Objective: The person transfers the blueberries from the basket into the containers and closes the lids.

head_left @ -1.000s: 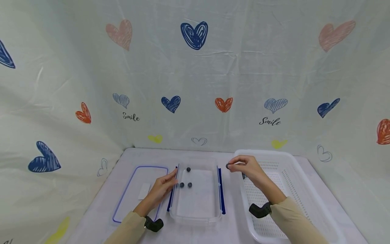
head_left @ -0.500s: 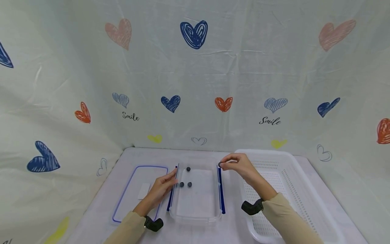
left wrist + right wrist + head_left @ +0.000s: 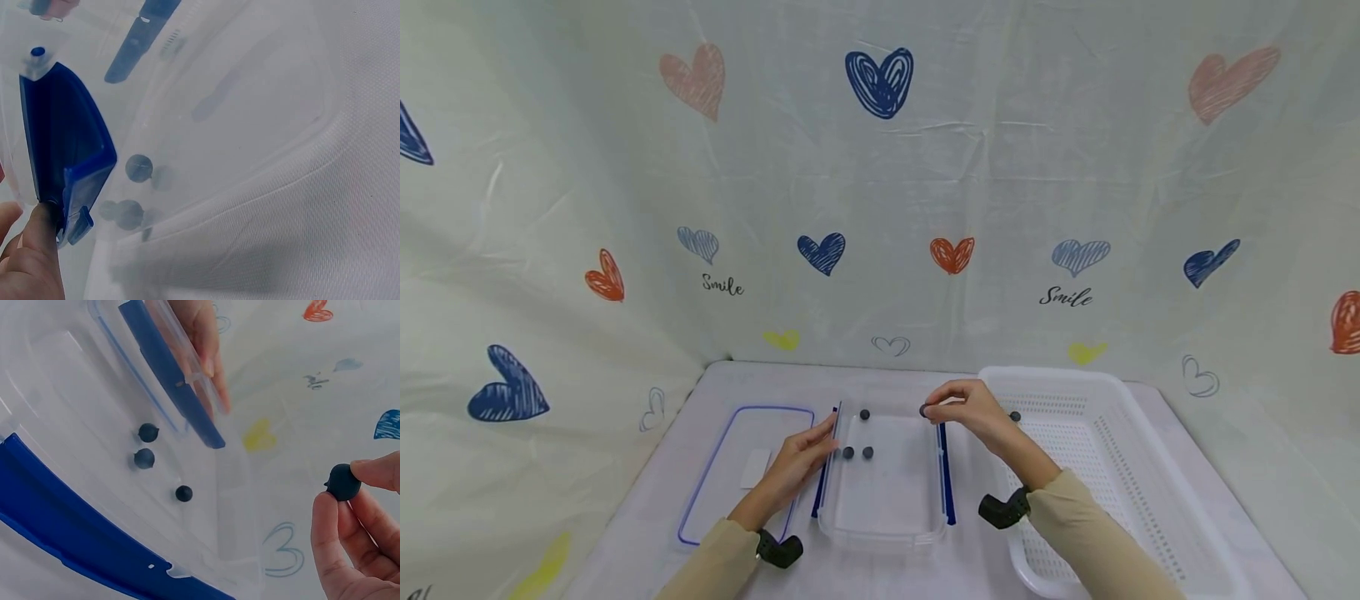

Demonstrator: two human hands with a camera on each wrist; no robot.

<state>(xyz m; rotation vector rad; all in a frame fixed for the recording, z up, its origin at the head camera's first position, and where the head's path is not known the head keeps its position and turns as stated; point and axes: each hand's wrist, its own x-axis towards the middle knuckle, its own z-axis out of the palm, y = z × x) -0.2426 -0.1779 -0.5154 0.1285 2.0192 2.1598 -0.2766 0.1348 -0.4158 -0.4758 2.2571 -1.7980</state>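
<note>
My right hand [image 3: 966, 406] pinches a small dark ball [image 3: 344, 482] with a little nub between thumb and fingertips. In the head view it is over the far right corner of a clear plastic container [image 3: 882, 537] with blue side latches. Inside that container lie a dark ball [image 3: 865, 414] toward the back and two more dark balls [image 3: 144, 458] nearer the left wall. Against the outside of the left wall rests my left hand [image 3: 801, 458], its fingers extended. One fingertip touches the lower end of the blue latch [image 3: 69, 137] in the left wrist view.
A white perforated basket [image 3: 1150, 475] stands to the right, with a dark ball [image 3: 1015, 416] near its left side. Left of the container lies a clear lid with a blue seal [image 3: 730, 429], bearing a white label [image 3: 756, 468]. A heart-printed curtain [image 3: 895, 183] hangs behind the table.
My right hand has moved left with its ball, from the basket's left edge to the container's far right corner. The left hand and the balls in the container have stayed put.
</note>
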